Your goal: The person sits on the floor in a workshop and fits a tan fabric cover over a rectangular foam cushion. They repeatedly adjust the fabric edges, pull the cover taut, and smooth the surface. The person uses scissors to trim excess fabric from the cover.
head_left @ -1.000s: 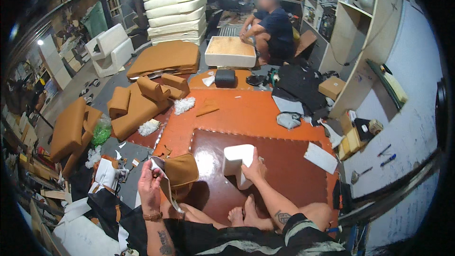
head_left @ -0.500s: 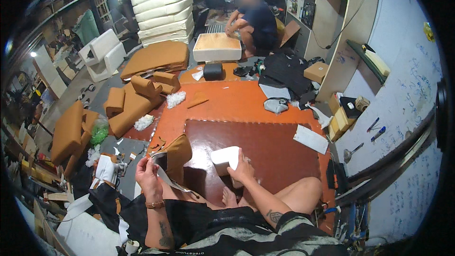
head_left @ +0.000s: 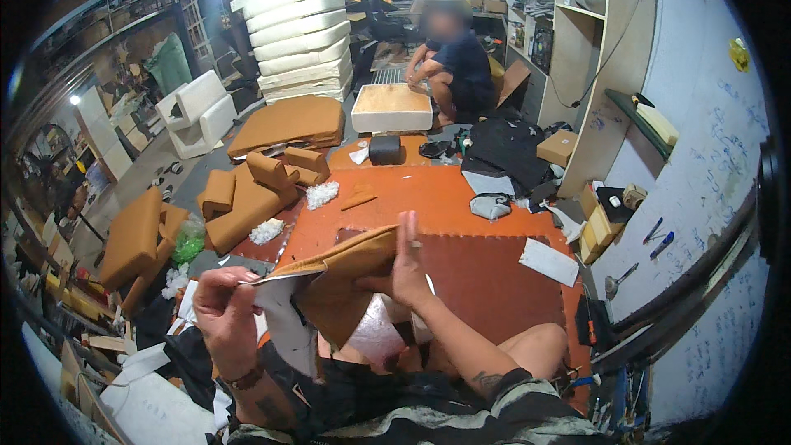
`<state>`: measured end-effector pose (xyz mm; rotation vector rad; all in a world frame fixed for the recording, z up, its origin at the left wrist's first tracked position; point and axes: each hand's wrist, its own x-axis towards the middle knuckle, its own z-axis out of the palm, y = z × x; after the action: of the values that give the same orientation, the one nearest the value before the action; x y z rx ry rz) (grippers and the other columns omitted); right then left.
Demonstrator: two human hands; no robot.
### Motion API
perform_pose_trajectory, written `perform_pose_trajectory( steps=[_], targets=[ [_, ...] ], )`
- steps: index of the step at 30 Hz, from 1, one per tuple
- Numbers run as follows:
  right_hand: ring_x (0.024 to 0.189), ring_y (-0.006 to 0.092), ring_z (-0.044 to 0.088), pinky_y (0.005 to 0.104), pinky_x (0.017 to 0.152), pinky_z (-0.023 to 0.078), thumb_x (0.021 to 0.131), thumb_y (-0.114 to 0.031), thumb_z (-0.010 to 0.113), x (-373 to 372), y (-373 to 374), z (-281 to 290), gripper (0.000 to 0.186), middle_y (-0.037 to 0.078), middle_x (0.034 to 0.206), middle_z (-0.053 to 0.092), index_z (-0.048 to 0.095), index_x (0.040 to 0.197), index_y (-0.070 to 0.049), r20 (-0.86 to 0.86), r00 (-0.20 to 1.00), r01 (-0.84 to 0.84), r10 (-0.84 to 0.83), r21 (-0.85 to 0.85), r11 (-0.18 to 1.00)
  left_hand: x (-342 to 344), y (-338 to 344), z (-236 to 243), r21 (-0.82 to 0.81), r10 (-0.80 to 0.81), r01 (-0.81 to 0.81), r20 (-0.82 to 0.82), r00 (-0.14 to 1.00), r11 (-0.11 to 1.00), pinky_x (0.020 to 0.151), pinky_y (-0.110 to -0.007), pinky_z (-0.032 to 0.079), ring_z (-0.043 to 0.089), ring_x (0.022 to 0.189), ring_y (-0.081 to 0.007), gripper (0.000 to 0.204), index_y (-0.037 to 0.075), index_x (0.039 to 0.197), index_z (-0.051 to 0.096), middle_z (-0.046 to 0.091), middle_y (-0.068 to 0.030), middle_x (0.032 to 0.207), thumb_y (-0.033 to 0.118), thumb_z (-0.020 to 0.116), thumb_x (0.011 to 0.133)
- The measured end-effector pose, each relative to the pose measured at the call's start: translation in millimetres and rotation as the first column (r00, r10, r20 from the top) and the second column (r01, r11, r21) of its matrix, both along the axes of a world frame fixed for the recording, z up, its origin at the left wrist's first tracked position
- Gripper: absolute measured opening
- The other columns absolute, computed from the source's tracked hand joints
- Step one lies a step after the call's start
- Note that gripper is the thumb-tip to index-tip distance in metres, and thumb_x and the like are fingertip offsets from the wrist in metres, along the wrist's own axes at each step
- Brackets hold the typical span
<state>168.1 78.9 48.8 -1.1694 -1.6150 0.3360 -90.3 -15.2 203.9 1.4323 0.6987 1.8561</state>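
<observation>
Head view, lower centre: left hand point(head_left: 226, 310) pinches brown cover point(head_left: 336, 298); right hand point(head_left: 406, 276) touches it, fingers straight. Weak pinch could slip.

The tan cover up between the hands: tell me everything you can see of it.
The tan cover looks like leather or leatherette, creased, with a fold or seam line along its slanting upper edge. A whitish flap hangs at its left end; whether it is lining is unclear. The cover is held up over the red-brown mat, higher at its right end. The left hand pinches its left corner; the right hand is at its right end, fingers pointing up.
</observation>
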Motion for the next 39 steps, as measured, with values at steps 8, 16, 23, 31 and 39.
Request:
perform_pose_trajectory(
  steps=[8, 16, 23, 31, 39],
  targets=[
    [0.110, 0.0251, 0.067, 0.0436, 0.098, 0.055, 0.100, -0.019, 0.062, 34, -4, -14, 0.038, 0.015, 0.123, 0.068, 0.057, 0.133, 0.000, -0.881, 0.467, -0.631, -0.074, -0.391, 0.670, -50, 77, -48, -0.181, 0.517, -0.604, -0.365, 0.774, 0.776, 0.089, -0.030, 0.051, 0.065, 0.096, -0.0174, 0.025, -0.002, 0.121, 0.066, 0.070, -0.0072, 0.104, 0.003, 0.067, 0.097],
    [0.111, 0.0330, 0.068, 0.0511, 0.103, 0.051, 0.097, -0.018, 0.049, 46, -14, 91, 0.034, 0.019, 0.119, 0.070, 0.061, 0.121, 0.003, -0.973, -0.012, -0.696, -0.232, -0.159, 0.701, 13, 40, -236, -0.646, -0.653, 0.136, -0.697, 0.296, 0.751, 0.099, -0.039, 0.053, 0.066, 0.116, -0.0237, 0.053, 0.003, 0.140, 0.058, 0.068, -0.0130, 0.131, 0.026, 0.075, 0.096],
    [0.108, 0.0280, 0.067, 0.0475, 0.096, 0.054, 0.099, -0.023, 0.051, 59, -36, 139, 0.031, 0.015, 0.117, 0.068, 0.059, 0.120, -0.002, -0.999, -0.026, -0.547, 0.035, 0.044, 0.836, 115, 38, -203, -0.513, -0.566, 0.349, -0.358, 0.743, 0.784, 0.103, -0.038, 0.051, 0.056, 0.129, -0.0247, 0.065, 0.004, 0.143, 0.052, 0.059, -0.0139, 0.139, 0.027, 0.082, 0.090],
    [0.119, 0.0242, 0.063, 0.0397, 0.101, 0.054, 0.107, -0.042, 0.056, 90, 10, 156, 0.055, 0.020, 0.138, 0.059, 0.046, 0.146, -0.004, -0.896, 0.370, -0.526, 0.244, 0.014, 0.850, 96, 47, -130, -0.565, -0.573, 0.528, 0.115, 0.811, 0.634, 0.050, -0.027, 0.046, 0.059, 0.060, -0.0125, 0.048, 0.002, 0.125, 0.059, 0.064, -0.0045, 0.081, 0.036, 0.075, 0.095],
    [0.084, 0.0106, 0.060, 0.0257, 0.075, 0.050, 0.107, -0.028, 0.058, 137, -25, 95, 0.027, 0.005, 0.096, 0.068, 0.061, 0.116, -0.003, -0.600, 0.794, -0.015, 0.102, 0.147, 0.989, 107, 50, -86, -0.432, -0.278, 0.561, 0.559, 0.781, 0.706, 0.045, -0.025, 0.043, 0.058, 0.057, -0.0083, 0.050, 0.014, 0.115, 0.066, 0.069, 0.0012, 0.084, 0.056, 0.041, 0.109]
  ],
)
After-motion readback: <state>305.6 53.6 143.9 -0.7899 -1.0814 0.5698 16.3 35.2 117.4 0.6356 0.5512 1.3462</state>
